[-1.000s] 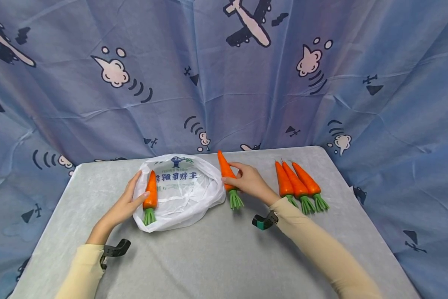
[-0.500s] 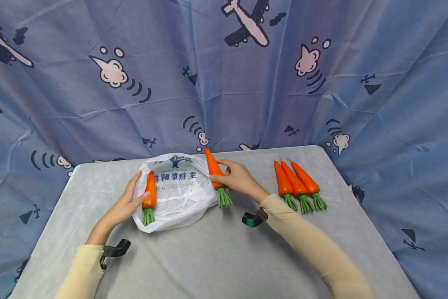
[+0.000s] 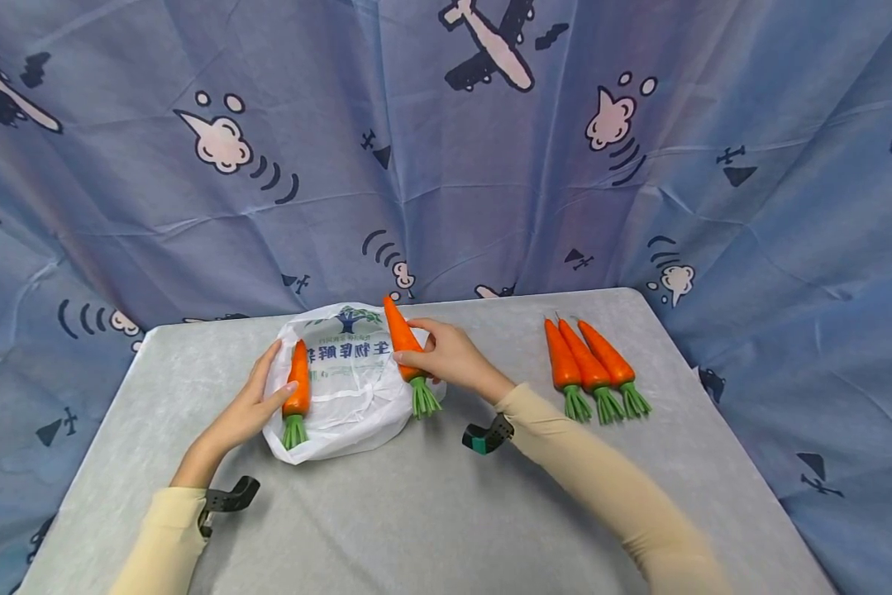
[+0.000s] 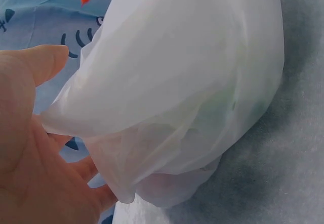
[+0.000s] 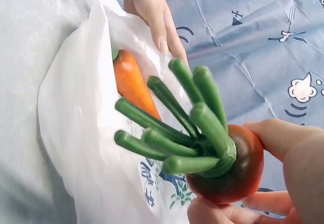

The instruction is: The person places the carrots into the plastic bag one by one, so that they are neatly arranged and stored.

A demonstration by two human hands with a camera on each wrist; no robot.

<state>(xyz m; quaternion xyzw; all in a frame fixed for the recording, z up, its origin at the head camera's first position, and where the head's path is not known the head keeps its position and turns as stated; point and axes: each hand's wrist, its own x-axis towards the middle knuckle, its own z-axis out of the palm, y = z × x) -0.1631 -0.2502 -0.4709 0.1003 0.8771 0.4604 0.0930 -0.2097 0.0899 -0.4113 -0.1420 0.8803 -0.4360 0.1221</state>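
Note:
A white plastic bag (image 3: 356,405) with printing inside lies with its mouth spread wide. Within its left side rests a carrot (image 3: 297,384), green stem toward the near edge. My left hand (image 3: 248,405) lies along the bag's left rim with fairly straight fingers; its thumb reaches toward that carrot. In the left wrist view the fingers (image 4: 86,168) touch the bag's film, the thumb standing apart. My right hand (image 3: 449,359) pinches another carrot (image 3: 401,330) between thumb and fingers over the bag's right side. Its green stems (image 5: 202,138) face the right wrist camera.
Three more carrots (image 3: 587,359) lie side by side on the right of the grey table (image 3: 416,521). A blue printed curtain (image 3: 446,165) hangs behind the table's far edge. Black wrist cameras sit on both wrists.
My right hand has carried its carrot leftward, from beside the bag's right rim to over the bag. The left hand and the carrot in the bag have stayed in place.

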